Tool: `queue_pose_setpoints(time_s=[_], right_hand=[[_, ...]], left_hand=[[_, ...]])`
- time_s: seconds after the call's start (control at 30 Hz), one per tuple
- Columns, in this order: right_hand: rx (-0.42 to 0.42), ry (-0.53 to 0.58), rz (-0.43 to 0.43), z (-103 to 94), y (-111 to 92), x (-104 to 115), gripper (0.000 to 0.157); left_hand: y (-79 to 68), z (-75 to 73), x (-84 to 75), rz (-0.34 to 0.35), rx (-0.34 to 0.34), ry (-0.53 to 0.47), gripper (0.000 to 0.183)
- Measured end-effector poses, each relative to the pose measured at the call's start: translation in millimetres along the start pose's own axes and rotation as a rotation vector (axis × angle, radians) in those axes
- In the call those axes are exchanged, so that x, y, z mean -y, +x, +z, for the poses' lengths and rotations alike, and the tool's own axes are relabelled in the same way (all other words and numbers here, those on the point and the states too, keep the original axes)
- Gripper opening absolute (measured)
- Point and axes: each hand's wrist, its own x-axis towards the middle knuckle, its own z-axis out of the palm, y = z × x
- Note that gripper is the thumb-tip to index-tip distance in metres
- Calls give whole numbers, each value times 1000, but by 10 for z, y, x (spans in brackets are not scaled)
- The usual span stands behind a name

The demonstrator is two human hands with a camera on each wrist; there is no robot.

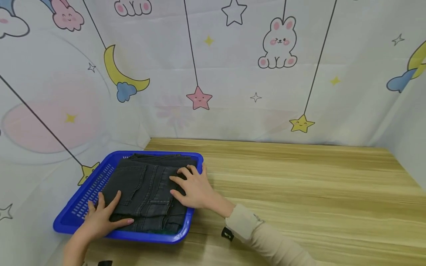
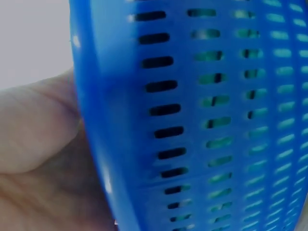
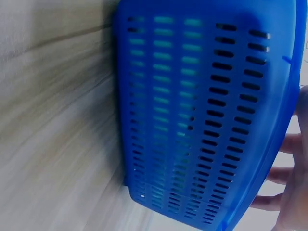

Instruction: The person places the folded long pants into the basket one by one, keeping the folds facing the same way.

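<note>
Folded black jeans (image 1: 154, 184) lie on top of other dark folded cloth in a blue plastic basket (image 1: 61, 223). My left hand (image 1: 101, 218) rests with spread fingers on the jeans' near left part, its wrist crossing the basket's front rim. On the right side, my right hand (image 1: 196, 190) reaches over the rim, fingers spread and slightly bent, touching the jeans' right edge. In the left wrist view, the slotted basket wall (image 2: 120, 120) hides most of the left hand (image 2: 38, 125). Fingers of the right hand (image 3: 296, 178) show beyond the basket rim (image 3: 288, 91) in the right wrist view.
The basket stands at the left of a wood-grain table (image 1: 299, 184). A white curtain (image 1: 233, 66) printed with stars, moons and rabbits hangs behind the table and along its sides, close to the basket's left.
</note>
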Motion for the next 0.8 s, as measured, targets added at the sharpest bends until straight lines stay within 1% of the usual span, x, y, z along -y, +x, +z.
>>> queue_pose_setpoints(time_s=[0.07,0.13,0.33,0.53,0.63,0.8], right_hand=[[-15,3,-2,12,32,-32,42],[-3,6,2,20,66,-64,44],[89,30,21,25,141,-144,45],[173,30,44,47,153,-191,47],[190,23,39,55,154,-203,49],[179,-5,26,71,158,-215,50]], left_hand=[[-28,-5,-26,-22,8,-11,105],[-43,0,-34,-29,0,-16,104],[-59,29,-18,-44,-2,-33,109],[-31,25,-2,-50,8,-27,111],[-19,15,16,-44,21,-31,111],[-6,-19,41,-35,57,-71,111]])
